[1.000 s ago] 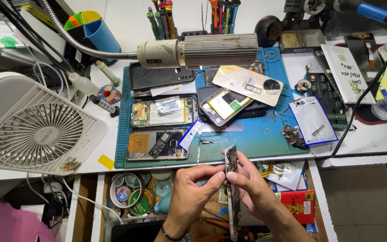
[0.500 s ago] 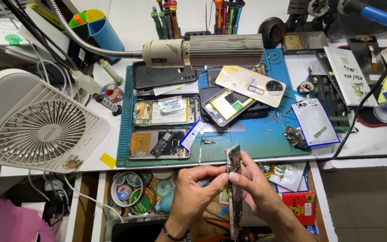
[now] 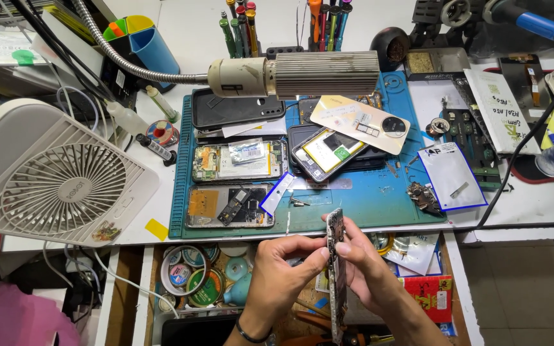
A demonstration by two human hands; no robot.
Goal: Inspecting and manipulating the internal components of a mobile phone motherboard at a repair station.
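Pinching an edge-on phone frame with your left hand and right hand | just below the crowded blue mat | open drawer beneath.

Ribbed matt metal lamp head, matt blue rubbery mat, white plastic fan.

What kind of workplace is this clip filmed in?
Most likely a phone repair bench. Opened phones with bare boards lie on a blue work mat, a rack of coloured screwdrivers stands behind, and both hands hold a phone frame on edge.
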